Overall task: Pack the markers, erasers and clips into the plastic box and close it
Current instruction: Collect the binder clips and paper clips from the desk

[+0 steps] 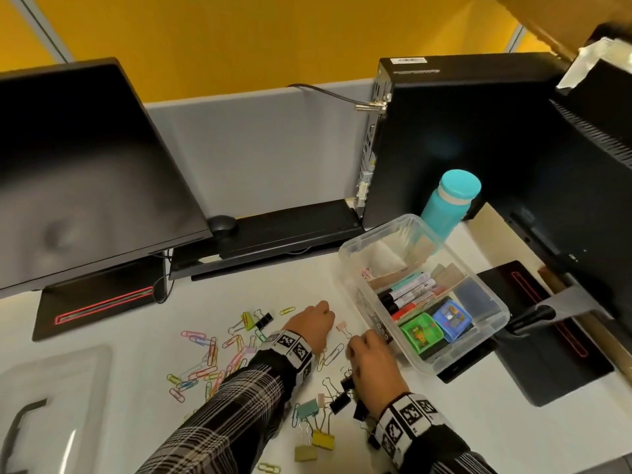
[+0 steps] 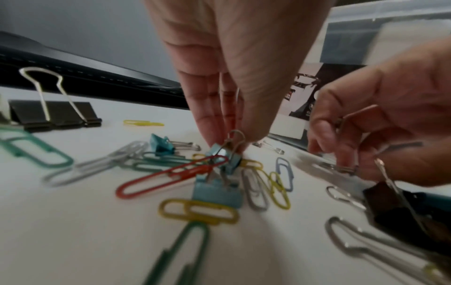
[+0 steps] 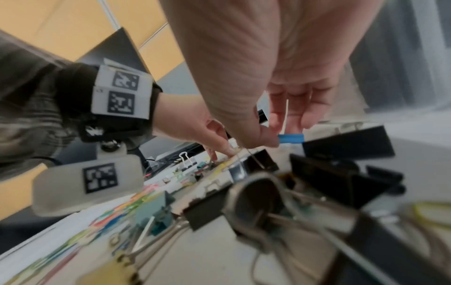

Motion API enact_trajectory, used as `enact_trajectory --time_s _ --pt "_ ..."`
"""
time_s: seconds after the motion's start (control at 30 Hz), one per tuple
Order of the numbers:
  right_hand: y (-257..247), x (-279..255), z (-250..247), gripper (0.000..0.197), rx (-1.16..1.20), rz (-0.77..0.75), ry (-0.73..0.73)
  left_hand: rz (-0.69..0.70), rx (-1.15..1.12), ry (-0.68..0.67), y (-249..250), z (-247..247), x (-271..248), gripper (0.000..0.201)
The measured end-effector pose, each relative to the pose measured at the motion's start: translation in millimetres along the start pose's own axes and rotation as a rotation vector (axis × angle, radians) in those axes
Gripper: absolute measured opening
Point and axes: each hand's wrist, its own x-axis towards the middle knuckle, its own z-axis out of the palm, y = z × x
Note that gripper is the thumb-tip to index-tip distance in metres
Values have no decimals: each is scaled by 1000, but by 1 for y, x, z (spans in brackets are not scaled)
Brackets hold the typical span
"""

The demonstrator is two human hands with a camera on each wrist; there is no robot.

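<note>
Blue small clip (image 2: pixel 225 156) is pinched by the left hand (image 2: pixel 231 67). Another blue clip (image 3: pixel 290 138) is pinched by the right hand (image 3: pixel 280 77). Writing on the markers (image 1: pixel 408 294) inside the plastic box (image 1: pixel 352 248) is too small to read.

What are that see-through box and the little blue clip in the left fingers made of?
The clear rectangular storage box looks like glossy transparent plastic: its contents show through the walls. The small light-blue binder clip pinched by the left hand seems painted sheet metal with bare silvery wire handles; the blur leaves the finish uncertain.
</note>
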Motion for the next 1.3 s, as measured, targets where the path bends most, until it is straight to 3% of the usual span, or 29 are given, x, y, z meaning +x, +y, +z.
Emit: enact_trajectory --time_s 0.17,0.33,0.5,0.6,0.67,0.83,0.93,1.1,1.2,1.3 --pt "-2 -16 -6 48 135 -38 22 -111 -306 101 -6 -4 -7 16" --pt "4 -21 -7 35 411 17 -10 -107 -440 180 2 -1 0 22" --pt "9 -20 -7 19 445 62 -65 -10 -220 147 16 -2 12 28" --pt "9 -17 -5 26 268 38 -142 70 -3 23 18 0 15 39" --pt "6 -15 -3 16 209 43 -154 98 67 -8 18 0 16 36" --pt "6 -24 -8 9 403 -12 -105 52 96 -6 18 -5 13 28" --pt "11 -35 -17 14 641 85 -113 19 80 -11 14 -5 8 30" --pt "25 -56 -28 17 1332 347 -243 18 89 -24 6 -2 -8 31" --pt "37 -70 -28 13 1337 364 -232 22 14 46 2 0 -17 23" --pt "48 -78 -26 11 1134 407 -127 -11 -274 191 -3 3 -29 20"
